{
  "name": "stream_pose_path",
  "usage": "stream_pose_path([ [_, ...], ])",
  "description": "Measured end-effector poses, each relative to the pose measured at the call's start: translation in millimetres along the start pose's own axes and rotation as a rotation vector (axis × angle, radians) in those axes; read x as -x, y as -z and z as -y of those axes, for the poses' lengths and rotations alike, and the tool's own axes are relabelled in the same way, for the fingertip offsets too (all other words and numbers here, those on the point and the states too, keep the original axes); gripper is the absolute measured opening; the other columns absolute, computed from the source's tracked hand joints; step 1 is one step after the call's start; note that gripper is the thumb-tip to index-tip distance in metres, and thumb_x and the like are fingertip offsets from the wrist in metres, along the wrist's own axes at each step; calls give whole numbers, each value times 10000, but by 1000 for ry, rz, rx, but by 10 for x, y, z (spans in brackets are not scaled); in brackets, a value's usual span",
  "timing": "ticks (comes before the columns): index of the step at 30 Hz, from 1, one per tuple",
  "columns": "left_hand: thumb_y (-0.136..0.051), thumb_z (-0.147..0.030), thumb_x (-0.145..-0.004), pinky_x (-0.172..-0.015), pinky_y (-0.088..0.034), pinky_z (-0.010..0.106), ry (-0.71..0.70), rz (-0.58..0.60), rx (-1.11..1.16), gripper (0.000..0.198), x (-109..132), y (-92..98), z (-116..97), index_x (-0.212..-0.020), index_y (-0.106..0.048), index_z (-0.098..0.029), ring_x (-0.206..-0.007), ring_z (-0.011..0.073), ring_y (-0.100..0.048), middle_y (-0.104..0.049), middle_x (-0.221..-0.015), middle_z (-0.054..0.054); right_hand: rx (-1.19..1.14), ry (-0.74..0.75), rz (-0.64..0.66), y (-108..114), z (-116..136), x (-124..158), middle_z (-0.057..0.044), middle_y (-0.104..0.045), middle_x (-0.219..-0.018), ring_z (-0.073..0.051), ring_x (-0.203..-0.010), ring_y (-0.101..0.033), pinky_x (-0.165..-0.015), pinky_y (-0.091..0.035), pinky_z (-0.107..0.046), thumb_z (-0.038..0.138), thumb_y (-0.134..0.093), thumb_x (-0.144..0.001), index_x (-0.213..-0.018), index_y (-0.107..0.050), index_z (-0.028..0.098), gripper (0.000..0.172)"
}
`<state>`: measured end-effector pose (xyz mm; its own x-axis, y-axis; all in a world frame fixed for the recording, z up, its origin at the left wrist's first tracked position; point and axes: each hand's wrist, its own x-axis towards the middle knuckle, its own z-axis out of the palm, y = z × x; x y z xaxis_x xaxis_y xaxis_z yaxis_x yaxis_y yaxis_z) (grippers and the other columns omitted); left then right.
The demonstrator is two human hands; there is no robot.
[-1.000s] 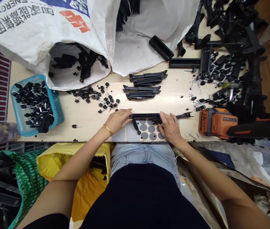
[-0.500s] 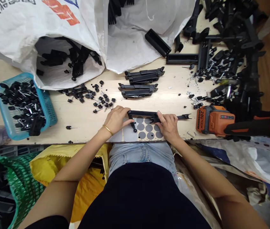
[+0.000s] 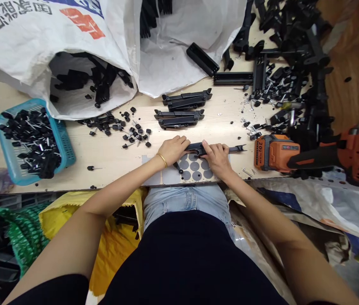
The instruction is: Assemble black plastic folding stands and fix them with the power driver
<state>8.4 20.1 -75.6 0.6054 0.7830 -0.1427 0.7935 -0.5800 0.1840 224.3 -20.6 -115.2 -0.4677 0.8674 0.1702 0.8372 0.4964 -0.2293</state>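
A long black plastic bar (image 3: pixel 235 148) lies across the near edge of the wooden table (image 3: pixel 109 154), over a white sheet of grey round stickers (image 3: pixel 194 166). My left hand (image 3: pixel 173 149), with a gold bangle at the wrist, is closed on the bar's left part. My right hand (image 3: pixel 216 157) grips the bar just right of the left one, so the two hands sit close together. A small black peg (image 3: pixel 178 167) pokes out below my left hand. Only the bar's right end shows past my fingers.
Two stacked pairs of finished black bars (image 3: pixel 181 109) lie behind my hands. Loose black screws (image 3: pixel 131 131) are scattered left of them. A blue basket (image 3: pixel 31 137) of black parts sits far left. An orange cordless drill (image 3: pixel 322 154) lies right. White sacks (image 3: pixel 103 51) and black parts fill the back.
My left hand has slid to the right along the bar, closing the gap to my right hand. The bar's middle is now covered by my fingers. The view has shifted a little.
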Motion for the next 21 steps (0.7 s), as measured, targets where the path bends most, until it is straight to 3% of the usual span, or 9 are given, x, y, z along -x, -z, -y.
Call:
stream_pose_path([
  [3,-531,-410,-899,-643,-437,296,-98,17,47,255,-46,15,100,-1005,-583,-185,-960,235,-583,-617,-994,95,-36,99,102,74,-125,-81,-99,-626,-982,-236,-940,-499,-860,-315,-396,269,-467,-932,-1375,-419,182,454],
  [6,-566,-375,-884,-647,-440,286,-81,36,83,219,-74,64,149,-994,-580,-186,-945,235,-603,-627,-995,91,-85,107,178,189,-178,-154,-87,-619,-969,-231,-931,-513,-872,-325,-393,265,-507,-911,-1378,-408,181,485],
  [9,-606,-301,-852,-597,-427,260,18,57,190,183,40,149,89,-997,-553,-204,-812,217,-640,-655,-898,53,-140,87,91,397,-137,-152,-88,-596,-999,-233,-943,-527,-882,-354,-402,314,-543,-891,-1367,-414,184,511],
  [11,-595,-288,-851,-556,-420,250,113,24,372,203,200,204,-37,-1024,-519,-215,-682,201,-640,-655,-778,17,-187,-33,-136,580,-77,-120,-129,-561,-1109,-262,-1031,-516,-894,-378,-427,403,-574,-863,-1347,-431,175,554],
  [14,-513,-315,-897,-548,-446,248,257,-110,732,202,459,248,-347,-1067,-473,-213,-610,182,-637,-642,-699,-5,-450,-366,-454,797,81,-105,-158,-537,-1192,-268,-1102,-516,-876,-437,-426,511,-532,-861,-1304,-458,177,559],
  [16,-503,-321,-898,-574,-469,256,296,-198,866,221,572,245,-581,-1089,-468,-214,-634,176,-643,-646,-732,0,-789,-517,-437,839,252,-152,-119,-611,-1065,-220,-973,-587,-785,-493,-369,550,-468,-880,-1181,-536,194,471],
  [19,-598,-363,-833,-610,-490,276,283,-245,965,317,615,200,-859,-1089,-491,-211,-695,184,-643,-652,-806,20,-1237,-673,-311,770,561,-272,-48,-645,-742,-153,-664,-600,-599,-500,-280,611,-487,-837,-824,-593,179,445],
  [21,-620,-422,-810,-581,-493,279,309,-208,1110,333,583,145,-978,-1038,-511,-206,-635,172,-624,-640,-756,12,-1352,-785,-378,712,733,-338,-25,-619,-627,-124,-551,-561,-530,-473,-250,627,-538,-794,-686,-553,173,467],
])
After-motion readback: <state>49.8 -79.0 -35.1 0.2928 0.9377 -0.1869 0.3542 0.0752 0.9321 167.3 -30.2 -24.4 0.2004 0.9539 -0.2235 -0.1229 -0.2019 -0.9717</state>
